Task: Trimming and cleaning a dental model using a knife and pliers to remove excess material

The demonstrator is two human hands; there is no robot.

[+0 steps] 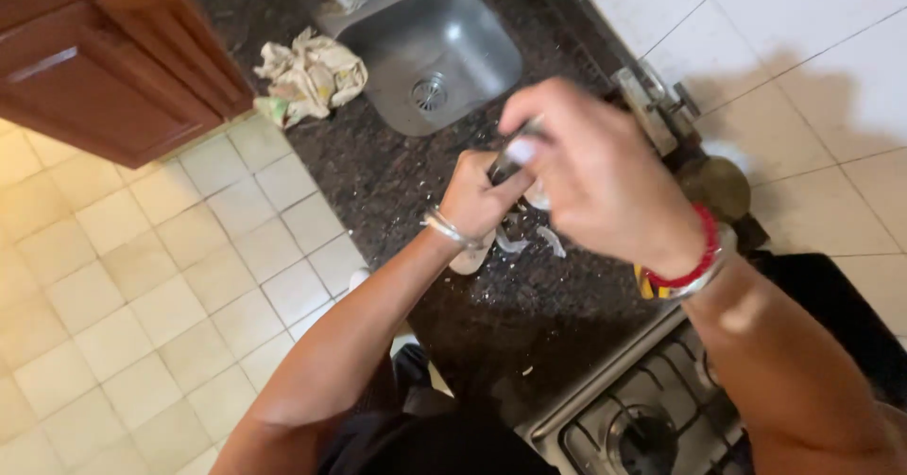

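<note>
My left hand is closed around something pale on the dark granite counter; the thing is mostly hidden under the fingers, with a pale piece showing below the wrist. My right hand hovers just above it, blurred, gripping a thin metal tool that points down toward the left hand. Pale peelings or scraps lie on the counter beneath both hands. A silver bangle is on my left wrist, red and metal bangles on my right.
A steel sink sits at the top, with a crumpled cloth left of it. A gas stove is at the bottom right. Wooden cabinets stand top left over the tiled floor. White wall tiles fill the right.
</note>
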